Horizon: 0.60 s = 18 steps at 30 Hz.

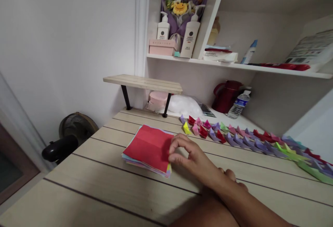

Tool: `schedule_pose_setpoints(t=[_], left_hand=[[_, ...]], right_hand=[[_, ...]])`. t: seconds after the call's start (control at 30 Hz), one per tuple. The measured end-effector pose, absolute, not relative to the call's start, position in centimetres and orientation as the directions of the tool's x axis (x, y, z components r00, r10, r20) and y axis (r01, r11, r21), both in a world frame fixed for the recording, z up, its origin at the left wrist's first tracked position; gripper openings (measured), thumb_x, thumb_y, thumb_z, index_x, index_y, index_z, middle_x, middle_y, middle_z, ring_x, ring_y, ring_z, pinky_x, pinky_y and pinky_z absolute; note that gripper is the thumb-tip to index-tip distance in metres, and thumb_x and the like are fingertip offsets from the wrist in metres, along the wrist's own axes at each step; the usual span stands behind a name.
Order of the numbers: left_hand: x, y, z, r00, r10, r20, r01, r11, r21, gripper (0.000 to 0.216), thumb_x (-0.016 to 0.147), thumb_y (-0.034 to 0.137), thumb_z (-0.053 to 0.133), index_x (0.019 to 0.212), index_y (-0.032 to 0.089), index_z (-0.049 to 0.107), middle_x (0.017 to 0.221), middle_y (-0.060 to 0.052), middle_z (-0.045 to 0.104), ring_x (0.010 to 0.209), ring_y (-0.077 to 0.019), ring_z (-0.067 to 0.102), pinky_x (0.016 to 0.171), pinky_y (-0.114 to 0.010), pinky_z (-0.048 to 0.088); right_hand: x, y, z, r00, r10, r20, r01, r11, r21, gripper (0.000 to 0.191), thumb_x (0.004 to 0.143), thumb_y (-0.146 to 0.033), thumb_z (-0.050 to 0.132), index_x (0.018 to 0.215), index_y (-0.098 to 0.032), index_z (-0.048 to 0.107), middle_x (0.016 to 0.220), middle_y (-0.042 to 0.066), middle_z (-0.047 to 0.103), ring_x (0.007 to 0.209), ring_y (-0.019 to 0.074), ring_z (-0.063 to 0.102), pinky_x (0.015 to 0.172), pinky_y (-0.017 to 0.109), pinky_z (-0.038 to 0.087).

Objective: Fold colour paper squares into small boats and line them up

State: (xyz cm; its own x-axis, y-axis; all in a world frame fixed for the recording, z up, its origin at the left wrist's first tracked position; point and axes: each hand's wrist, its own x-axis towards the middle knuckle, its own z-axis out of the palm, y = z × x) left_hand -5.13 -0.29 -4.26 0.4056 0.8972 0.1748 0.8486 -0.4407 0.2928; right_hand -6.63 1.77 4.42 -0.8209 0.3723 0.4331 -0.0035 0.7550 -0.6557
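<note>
A stack of coloured square paper (145, 166) lies on the table, with a creased red paper sheet (149, 145) on top. My right hand (187, 152) is at the sheet's right edge, thumb and index finger curved together in a pinch on it. My right forearm crosses over my left arm. Partly hidden beneath that forearm, my left hand (232, 178) shows only a few curled fingers close to the tabletop; its palm is out of sight. Several small folded paper boats (213, 135) in many colours stand in rows to the right.
A small raised wooden shelf (143, 82) on black legs stands at the table's back. Behind are a dark red jug (225, 97), a water bottle (239, 104) and a white bag (184, 106). A fan (75, 129) stands left of the slatted table (104, 171).
</note>
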Motion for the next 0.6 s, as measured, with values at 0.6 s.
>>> schedule_pose_setpoints(t=[0.6], left_hand=[[-5.1,0.2,-5.8,0.394,0.894,0.215,0.861,-0.441,0.253,0.044,0.093,0.046,0.024,0.121,0.023,0.05,0.118,-0.009,0.051,0.101,-0.0259,0.044,0.085,-0.043,0.033]], right_hand=[[-6.8,1.0,3.7,-0.899,0.18,0.399,-0.032,0.882,-0.47,0.072,0.07,-0.048,0.082,0.131,-0.024,0.055,0.13,0.011,0.061,0.119,0.0281,0.055,0.102,0.044,0.041]])
